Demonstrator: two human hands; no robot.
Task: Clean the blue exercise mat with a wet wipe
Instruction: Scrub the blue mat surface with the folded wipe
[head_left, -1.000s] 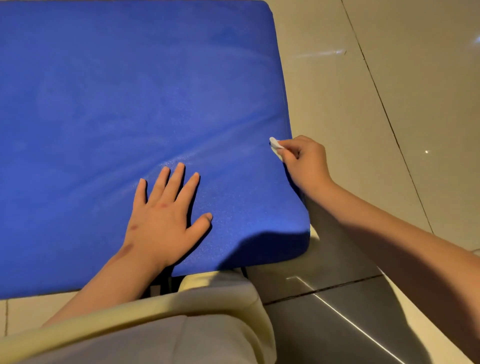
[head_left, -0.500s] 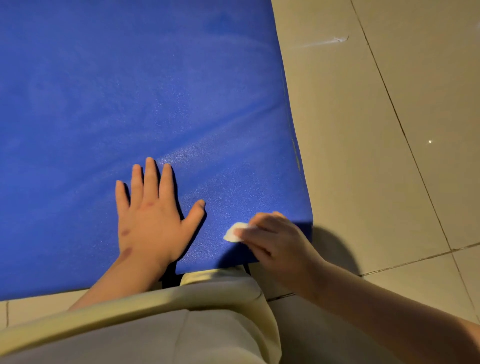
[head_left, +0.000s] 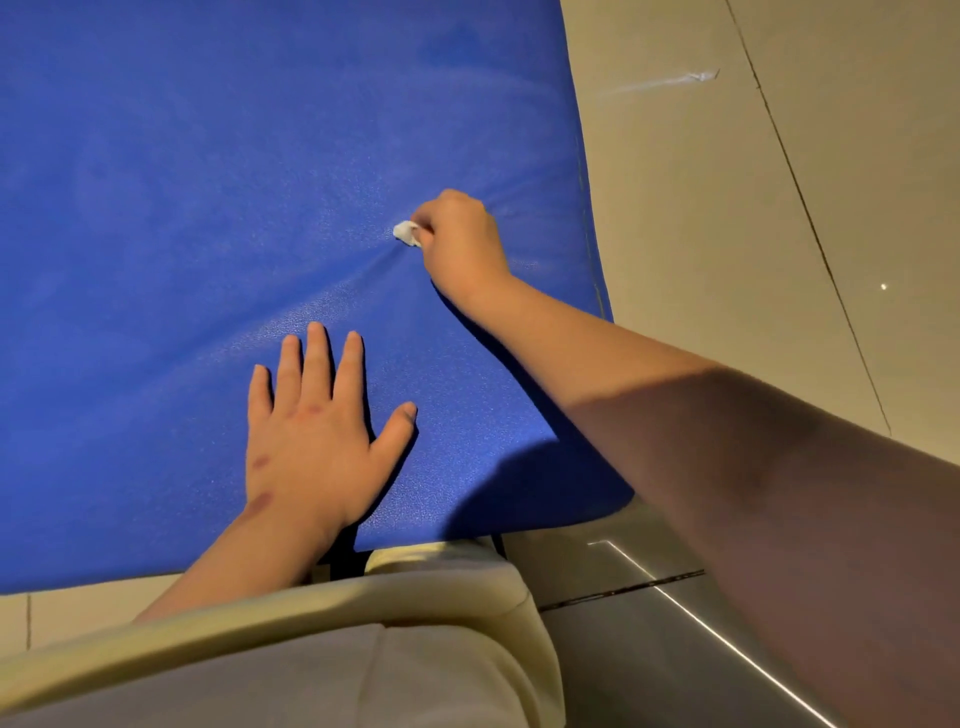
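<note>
The blue exercise mat (head_left: 182, 208) fills the whole left and centre of the frame and runs off the top and left edges. Its right edge slants down the right-centre, and its near edge crosses the lower part of the picture.

And there is the right hand (head_left: 460, 244), just above the middle of the frame, knuckles up, fingers curled in tight around a small wad of white wet wipe (head_left: 407, 232). Only a little of the wipe pokes out on the left side of the fist, and it is down on the mat's surface. The blue cover puckers into soft creases that fan out from that spot. The right forearm comes in from the lower right corner, crosses over the mat's near right corner and casts a dark shadow there.

Lower centre now: the left hand (head_left: 311, 441) lies flat on the mat, palm down, fingers straight and slightly spread, thumb angled out to the right, grasping nothing. It sits near the mat's front edge, well apart from the wipe.

Along the bottom, the person's pale cream clothing (head_left: 311, 649) bulges into view. Right of the mat are beige floor tiles (head_left: 727, 260) with thin dark grout lines, and a darker grey tile (head_left: 623, 649) at lower right.
</note>
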